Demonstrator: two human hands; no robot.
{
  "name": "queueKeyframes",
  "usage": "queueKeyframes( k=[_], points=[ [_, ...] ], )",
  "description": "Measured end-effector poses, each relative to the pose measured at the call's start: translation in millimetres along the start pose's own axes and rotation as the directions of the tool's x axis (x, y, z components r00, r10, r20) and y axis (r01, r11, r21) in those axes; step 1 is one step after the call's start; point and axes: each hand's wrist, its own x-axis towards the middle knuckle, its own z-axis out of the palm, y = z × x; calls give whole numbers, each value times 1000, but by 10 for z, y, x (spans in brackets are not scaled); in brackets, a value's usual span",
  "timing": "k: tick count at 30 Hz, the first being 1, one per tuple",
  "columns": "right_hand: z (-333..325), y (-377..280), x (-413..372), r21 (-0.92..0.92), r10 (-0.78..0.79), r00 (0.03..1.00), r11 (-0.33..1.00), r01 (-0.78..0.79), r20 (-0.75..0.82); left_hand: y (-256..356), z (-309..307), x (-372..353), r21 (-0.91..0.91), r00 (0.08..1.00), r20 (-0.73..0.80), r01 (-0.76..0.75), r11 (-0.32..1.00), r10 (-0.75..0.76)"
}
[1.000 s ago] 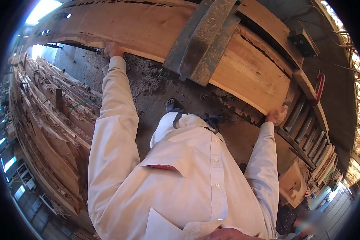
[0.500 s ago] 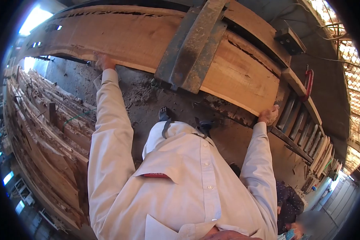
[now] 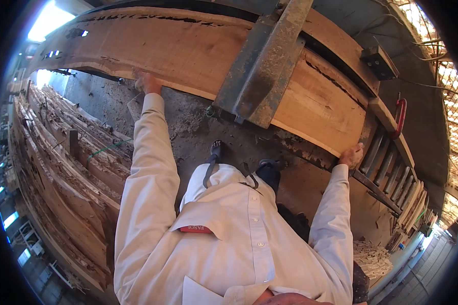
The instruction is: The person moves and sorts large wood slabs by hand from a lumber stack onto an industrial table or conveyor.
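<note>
A long, wide wooden slab (image 3: 168, 48) runs across the top of the view and passes under a worn metal machine housing (image 3: 264, 66). At its near edge, left of the housing, my left hand (image 3: 148, 82) grips the slab, with the fingers partly hidden at the edge. My right hand (image 3: 351, 155) is closed round the near corner of the slab's right end, beyond the housing. Dark cracks and holes run along the slab's far edge.
Stacked rough boards (image 3: 76, 173) fill the left side. A roller frame (image 3: 387, 168) with a red clamp (image 3: 400, 119) stands at the right. Sawdust lies on the floor below the slab. Part of another person's dark, dotted clothing (image 3: 360, 284) shows at the bottom right.
The view has shifted, so the slab, housing and both hands appear further right. Both hands keep their hold on the slab. The other person is now mostly out of view.
</note>
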Motion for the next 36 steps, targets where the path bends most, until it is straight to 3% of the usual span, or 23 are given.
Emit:
queueKeyframes(
  k=[1,3,4,6,7,9,13,16,18,19,23,24,26,28,30,31,33,34,35,36],
  points=[
    [16,12,-6,7,-1,1000,1000,1,2,-34,133,22,64,995,-84,-45,997,50],
    [-40,-52,-31,11,29,998,1000,-29,53,-77,111,42,-147,992,-122,-2,989,-16],
    [-70,-82,-38,13,44,996,999,-45,75,-73,102,59,-412,992,-48,90,907,-120],
    [-33,-26,-16,-11,38,998,999,-38,54,85,-195,25,-358,981,144,173,918,-128],
    [-15,-2,7,-25,32,998,999,-31,45,221,-511,-21,-44,963,254,105,993,-90],
    [-73,-83,-7,-16,47,997,999,-46,65,225,-512,8,301,932,358,-50,952,-64],
    [118,163,79,80,-25,999,997,23,27,88,-91,64,404,983,183,-75,912,-1],
    [-29,14,-10,43,22,998,999,-25,66,25,372,125,152,994,95,44,987,-59],
    [-58,-54,-29,52,18,998,998,-21,62,74,162,122,145,988,127,71,987,-90],
    [-33,-30,-40,68,5,999,998,-9,50,137,-7,78,264,984,153,45,963,-88],
    [-124,-63,-88,121,-17,993,993,3,117,258,-128,76,71,982,119,137,988,-145],
    [45,137,5,123,-110,993,987,104,43,286,-293,72,70,962,206,168,983,-179],
    [-19,105,-6,75,-141,987,988,135,79,378,-716,45,101,877,423,205,974,-228],
    [-151,-16,-89,-12,-187,976,982,189,116,408,-899,37,107,843,483,214,971,-239],
    [-231,-81,-25,-185,-179,965,959,215,194,359,-685,77,22,908,363,215,976,-208],
    [-225,-94,12,-269,-166,958,936,227,232,308,-421,82,-103,946,244,242,965,-211],
    [-179,-34,102,-242,-171,947,940,240,273,322,-471,47,-483,875,206,481,732,-439],
    [-142,8,136,-231,-174,940,941,246,293,419,-561,99,-661,731,345,635,400,-590],
    [-109,38,140,-231,-174,945,943,241,276,480,-703,115,-732,556,517,682,2,-651],
    [-73,60,148,-231,-177,950,943,239,258,474,-707,110,-721,558,515,693,23,-650]
  ],
)
